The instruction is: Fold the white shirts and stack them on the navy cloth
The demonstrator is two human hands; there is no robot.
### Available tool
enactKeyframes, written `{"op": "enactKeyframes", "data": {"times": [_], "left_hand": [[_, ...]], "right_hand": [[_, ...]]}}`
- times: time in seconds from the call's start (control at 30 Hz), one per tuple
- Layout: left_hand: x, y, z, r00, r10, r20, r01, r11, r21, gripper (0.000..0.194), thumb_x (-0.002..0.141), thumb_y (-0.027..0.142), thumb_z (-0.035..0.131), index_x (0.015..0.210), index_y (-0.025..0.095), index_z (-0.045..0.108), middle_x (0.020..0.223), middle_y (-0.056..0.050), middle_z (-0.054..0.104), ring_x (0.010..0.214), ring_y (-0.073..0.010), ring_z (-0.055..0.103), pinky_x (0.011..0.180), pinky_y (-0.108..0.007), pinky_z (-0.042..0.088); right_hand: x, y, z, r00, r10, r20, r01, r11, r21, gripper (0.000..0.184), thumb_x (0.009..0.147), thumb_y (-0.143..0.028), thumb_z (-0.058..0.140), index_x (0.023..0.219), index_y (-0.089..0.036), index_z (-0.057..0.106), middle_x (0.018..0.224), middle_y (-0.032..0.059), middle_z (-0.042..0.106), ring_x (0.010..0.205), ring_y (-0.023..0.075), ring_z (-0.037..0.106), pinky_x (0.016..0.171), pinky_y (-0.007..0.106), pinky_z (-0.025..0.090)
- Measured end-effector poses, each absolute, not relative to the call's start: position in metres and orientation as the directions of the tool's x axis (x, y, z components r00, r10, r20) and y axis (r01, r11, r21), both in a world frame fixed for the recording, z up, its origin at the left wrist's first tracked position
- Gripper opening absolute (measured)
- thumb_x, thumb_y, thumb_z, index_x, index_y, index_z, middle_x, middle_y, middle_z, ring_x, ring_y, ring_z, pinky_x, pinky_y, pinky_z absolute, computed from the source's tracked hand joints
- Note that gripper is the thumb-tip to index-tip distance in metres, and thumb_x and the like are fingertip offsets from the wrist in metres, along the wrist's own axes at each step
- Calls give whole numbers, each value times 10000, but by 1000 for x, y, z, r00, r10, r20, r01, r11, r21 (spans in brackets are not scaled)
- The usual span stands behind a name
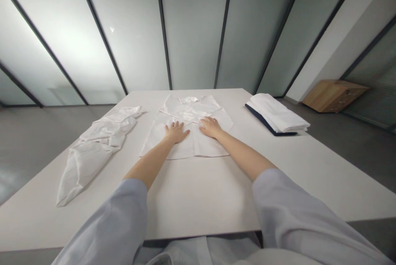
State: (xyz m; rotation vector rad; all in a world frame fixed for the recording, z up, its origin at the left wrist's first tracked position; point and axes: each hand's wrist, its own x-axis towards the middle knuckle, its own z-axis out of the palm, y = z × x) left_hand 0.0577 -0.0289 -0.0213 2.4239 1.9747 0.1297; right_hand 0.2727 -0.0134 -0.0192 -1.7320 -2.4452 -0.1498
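The room is closed off at the far side by a frosted glass partition [192,25], which is divided into tall panels by dark frames [163,29]. At the right, a pale pillar [343,38] is seen, and beside it a wooden cabinet [335,95] is placed on the grey floor [31,137]. The foreground is filled by a white table [201,199].

A white garment [194,137] is laid out flat on the table, toward its far end and straight ahead of the wearer; its upper part is more wrinkled than its lower part, whose near edge is drawn almost straight. The garment is pressed by both hands. The left hand [177,133] is rested palm down on its left half, with the fingers spread and nothing gripped. The right hand [211,127] is set palm down on the right half, its fingers likewise extended and slightly parted. The two hands are held apart, with a strip of fabric left visible between them. The forearms are covered partway by light grey sleeves [114,207].

To the left, a crumpled white cloth [95,145] is stretched lengthwise along the table. To the right, a folded white cloth [276,112] is stacked on a dark folded piece [262,120], near the table's right edge.
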Motion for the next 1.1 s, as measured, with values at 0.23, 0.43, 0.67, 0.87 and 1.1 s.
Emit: {"op": "enactKeyframes", "data": {"times": [0.23, 0.43, 0.67, 0.87, 1.1], "left_hand": [[44, -45, -15, 254, 947, 196, 966, -258, -7, 314, 916, 370, 409, 1051, 190, 628, 1077, -115, 653, 1074, -265, 567, 914, -392, 432], [41, -64, -17, 252, 947, 201, 966, -257, -2, 331, 910, 376, 420, 1115, 192, 603, 1147, -112, 614, 1104, -259, 547, 897, -370, 446], [32, -73, -15, 264, 945, 191, 955, -284, 86, 350, 886, 365, 444, 1134, 200, 629, 1155, -85, 620, 1082, -234, 576, 932, -331, 450], [24, -75, -15, 308, 932, 192, 936, -333, 114, 365, 875, 364, 456, 1144, 199, 638, 1190, -79, 625, 1101, -229, 578, 968, -323, 433], [27, -79, -13, 300, 932, 202, 944, -321, 80, 376, 865, 358, 458, 1140, 185, 649, 1191, -89, 645, 1106, -240, 582, 966, -339, 438]], "right_hand": [[317, -55, -14, -371, 918, 137, 925, 379, -33, 221, 913, -221, 473, 1030, -178, 656, 1078, 113, 619, 1039, 227, 544, 911, 312, 394], [315, -77, -19, -282, 952, 116, 955, 290, -61, 284, 910, -284, 500, 1148, -175, 611, 1196, 130, 568, 1097, 251, 506, 941, 325, 381], [312, -82, -22, -237, 961, 140, 963, 252, -94, 334, 927, -300, 449, 1193, -175, 607, 1216, 141, 560, 1126, 270, 487, 977, 349, 371], [317, -83, -22, -275, 948, 160, 951, 293, -99, 333, 934, -316, 466, 1191, -171, 622, 1199, 125, 565, 1114, 248, 502, 975, 320, 375], [316, -86, -18, -289, 941, 178, 949, 306, -77, 320, 931, -317, 486, 1158, -157, 645, 1189, 132, 575, 1104, 251, 514, 973, 315, 374]]}}
